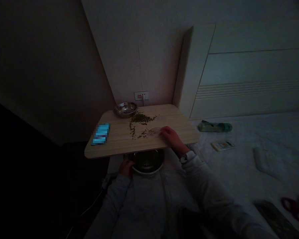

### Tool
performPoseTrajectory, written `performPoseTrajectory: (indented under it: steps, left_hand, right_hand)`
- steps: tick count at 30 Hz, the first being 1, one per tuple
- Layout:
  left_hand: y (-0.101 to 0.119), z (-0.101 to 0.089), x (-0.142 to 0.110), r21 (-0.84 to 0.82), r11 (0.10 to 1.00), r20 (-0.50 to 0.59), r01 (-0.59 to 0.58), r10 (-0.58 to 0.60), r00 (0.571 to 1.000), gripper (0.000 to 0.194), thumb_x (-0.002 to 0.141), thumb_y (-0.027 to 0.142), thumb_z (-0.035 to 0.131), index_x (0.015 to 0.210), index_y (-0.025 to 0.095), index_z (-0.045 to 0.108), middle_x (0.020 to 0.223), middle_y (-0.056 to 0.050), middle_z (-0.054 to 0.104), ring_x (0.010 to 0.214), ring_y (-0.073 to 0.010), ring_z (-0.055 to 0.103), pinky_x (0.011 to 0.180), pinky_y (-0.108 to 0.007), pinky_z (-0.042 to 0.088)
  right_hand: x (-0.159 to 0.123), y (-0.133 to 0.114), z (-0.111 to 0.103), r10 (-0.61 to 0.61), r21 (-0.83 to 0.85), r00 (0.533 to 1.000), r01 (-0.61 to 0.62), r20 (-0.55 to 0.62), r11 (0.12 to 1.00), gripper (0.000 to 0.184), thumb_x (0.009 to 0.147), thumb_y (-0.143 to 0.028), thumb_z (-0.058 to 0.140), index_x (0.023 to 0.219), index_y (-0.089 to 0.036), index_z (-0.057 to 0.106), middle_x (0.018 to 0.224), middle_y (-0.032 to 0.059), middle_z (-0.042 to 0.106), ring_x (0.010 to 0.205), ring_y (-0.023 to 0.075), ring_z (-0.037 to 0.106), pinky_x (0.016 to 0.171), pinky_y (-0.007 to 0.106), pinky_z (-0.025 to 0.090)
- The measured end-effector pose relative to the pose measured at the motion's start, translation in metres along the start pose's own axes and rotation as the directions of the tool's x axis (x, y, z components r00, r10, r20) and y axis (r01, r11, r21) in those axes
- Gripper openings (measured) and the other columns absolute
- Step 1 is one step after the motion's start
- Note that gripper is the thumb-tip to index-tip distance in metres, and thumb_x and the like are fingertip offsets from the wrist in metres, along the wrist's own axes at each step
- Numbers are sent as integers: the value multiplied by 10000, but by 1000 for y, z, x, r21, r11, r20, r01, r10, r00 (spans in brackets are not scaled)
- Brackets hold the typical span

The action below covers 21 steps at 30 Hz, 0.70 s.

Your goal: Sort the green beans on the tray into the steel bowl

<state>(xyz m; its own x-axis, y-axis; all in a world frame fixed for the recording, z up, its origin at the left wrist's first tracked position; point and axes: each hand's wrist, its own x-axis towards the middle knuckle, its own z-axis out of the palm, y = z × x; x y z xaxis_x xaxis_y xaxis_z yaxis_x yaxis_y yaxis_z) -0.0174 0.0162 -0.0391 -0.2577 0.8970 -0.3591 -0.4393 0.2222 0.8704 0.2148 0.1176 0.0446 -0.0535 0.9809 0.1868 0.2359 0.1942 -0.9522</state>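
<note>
Small dark green beans or seeds (141, 118) lie on a light wooden table board (119, 142), heaped toward the back with a scattered trail nearer the front. My right hand (171, 137) is over the board's right front part, its fingers pinched on a thin, see-through piece (154, 131) that looks like plastic; its exact kind does not show. This piece reaches left to the loose beans. Below the front edge, my left hand (126, 167) grips the left rim of a metal bowl (147, 172) resting at my lap. The bowl's contents are too dark to make out.
A second steel bowl (125, 109) stands at the board's back left, and a lit phone (101, 134) lies left. On the bed to the right are a green bottle (215, 126), a pale packet (223, 145) and red-handled scissors (295, 209). A wall socket (141, 96) is behind.
</note>
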Motion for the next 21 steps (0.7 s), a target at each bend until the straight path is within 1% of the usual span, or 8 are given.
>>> performPoseTrajectory:
  steps: [3,7,13,19,21]
  left_hand:
    - [0,1,-1,0,1000,-16,11,-11,1000,222,401,147,671,616,174,620,545,25,610,567,-163,575,553,-278,419]
    - [0,1,0,-32,999,4,-1,1,1000,237,384,140,675,613,174,624,534,29,608,581,-164,580,594,-289,440]
    - [1,1,0,-23,1000,7,-1,1,1000,213,390,135,676,590,179,618,519,30,604,548,-159,564,587,-300,446]
    - [4,4,-3,-28,1000,9,7,-6,1000,239,380,127,669,615,166,644,554,11,638,599,-181,594,622,-311,453]
    - [6,6,-6,-19,1000,-13,1,-1,1000,224,383,133,663,603,168,638,536,15,628,599,-184,597,618,-310,452]
  right_hand:
    - [7,1,5,-5,2,1000,5,22,1000,120,685,-285,508,752,-195,549,698,-11,622,717,140,562,730,270,432]
    - [14,4,12,-31,-8,997,31,68,999,123,710,-265,501,778,-185,566,705,0,629,728,146,571,760,286,432]
    - [16,4,19,-38,-108,995,48,95,993,117,721,-249,521,796,-188,588,742,-3,639,728,144,563,748,281,419]
    - [15,3,20,-52,-175,995,66,84,982,116,740,-239,529,808,-184,604,733,3,639,726,149,558,737,278,421]
    - [15,3,20,-55,-189,995,69,80,980,115,743,-226,533,817,-181,607,740,4,642,727,148,561,738,277,422]
